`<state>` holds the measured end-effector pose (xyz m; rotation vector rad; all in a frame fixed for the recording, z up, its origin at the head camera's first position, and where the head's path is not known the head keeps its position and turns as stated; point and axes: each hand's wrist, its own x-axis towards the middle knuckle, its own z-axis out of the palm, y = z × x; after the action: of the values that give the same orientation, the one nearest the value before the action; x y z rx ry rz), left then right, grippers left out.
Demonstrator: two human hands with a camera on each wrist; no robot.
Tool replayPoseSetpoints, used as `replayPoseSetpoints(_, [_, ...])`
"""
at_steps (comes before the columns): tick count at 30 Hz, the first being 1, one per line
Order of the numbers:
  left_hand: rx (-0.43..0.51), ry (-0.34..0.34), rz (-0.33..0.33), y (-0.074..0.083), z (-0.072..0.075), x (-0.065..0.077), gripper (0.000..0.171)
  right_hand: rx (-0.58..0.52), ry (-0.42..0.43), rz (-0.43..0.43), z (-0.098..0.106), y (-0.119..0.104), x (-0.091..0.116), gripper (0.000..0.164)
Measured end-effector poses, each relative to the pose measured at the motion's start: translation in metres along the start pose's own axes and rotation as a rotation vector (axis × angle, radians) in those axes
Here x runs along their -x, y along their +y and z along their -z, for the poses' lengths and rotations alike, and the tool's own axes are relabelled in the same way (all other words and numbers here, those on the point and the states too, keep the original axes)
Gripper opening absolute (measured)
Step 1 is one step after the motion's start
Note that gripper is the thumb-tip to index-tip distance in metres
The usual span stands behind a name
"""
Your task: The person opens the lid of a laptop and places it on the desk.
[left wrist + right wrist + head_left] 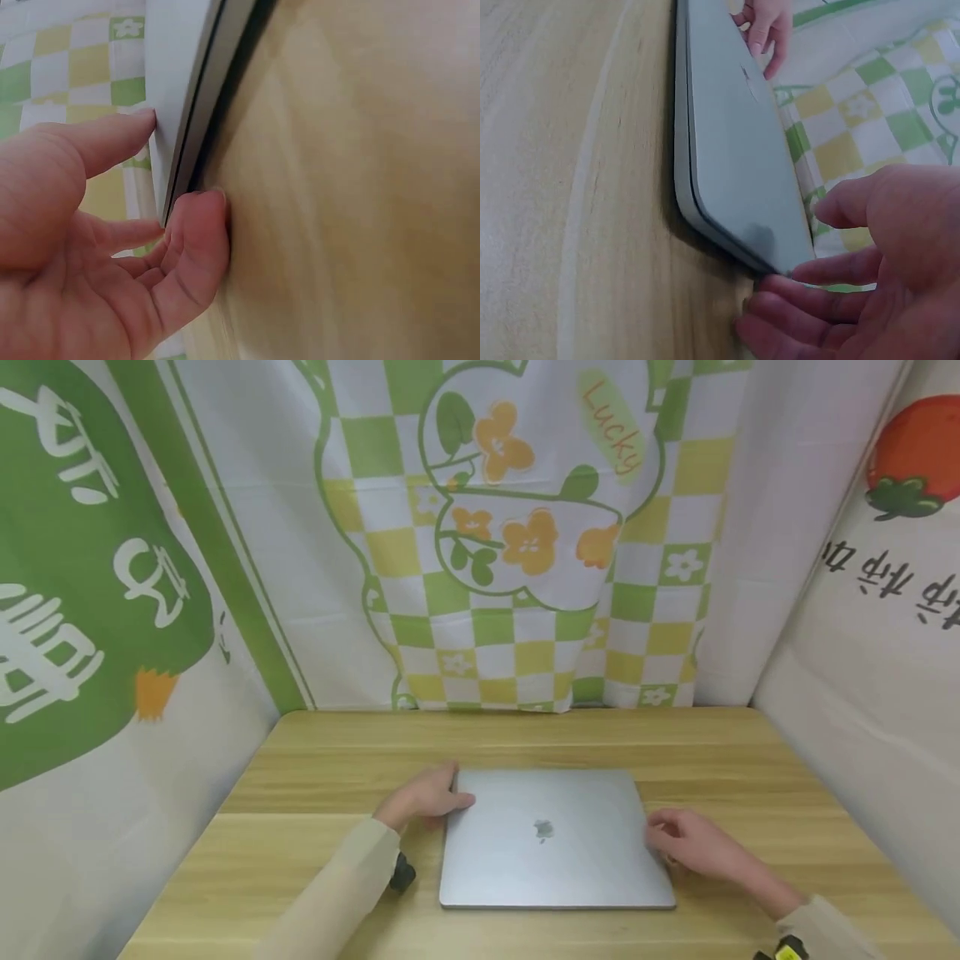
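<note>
A closed silver laptop (555, 868) with an apple logo on its lid lies flat on the wooden table (337, 735). My left hand (427, 795) grips its left edge near the far corner. In the left wrist view the thumb (124, 139) touches the lid, while curled fingers (196, 240) sit at the underside. At the right edge is my right hand (697, 842). Its fingers (810, 296) reach the laptop's side, as the right wrist view shows, and the thumb (847, 202) stands off from the lid.
Behind the table hangs a green, yellow and white checked curtain (442, 610). Printed cloth walls, a green one (150, 585) on the left and a white one (862, 693) on the right, flank the table.
</note>
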<state>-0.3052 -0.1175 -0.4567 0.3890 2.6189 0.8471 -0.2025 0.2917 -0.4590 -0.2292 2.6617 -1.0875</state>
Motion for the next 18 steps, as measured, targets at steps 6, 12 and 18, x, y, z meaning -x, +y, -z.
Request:
replayPoseSetpoints(6, [-0.048,0.021,-0.065,-0.003,-0.004,0.013,0.079,0.289,0.041,0.069,-0.003,-0.021,0.005,0.034])
replayPoseSetpoints(12, [-0.053,0.000,-0.107,-0.006,-0.006,0.026,0.083,0.498,0.048,0.132,-0.008,-0.031,0.010,0.031])
replayPoseSetpoints(18, [-0.062,-0.022,-0.165,-0.009,-0.006,0.040,0.083,0.588,0.127,0.219,-0.012,-0.040,0.011,0.026])
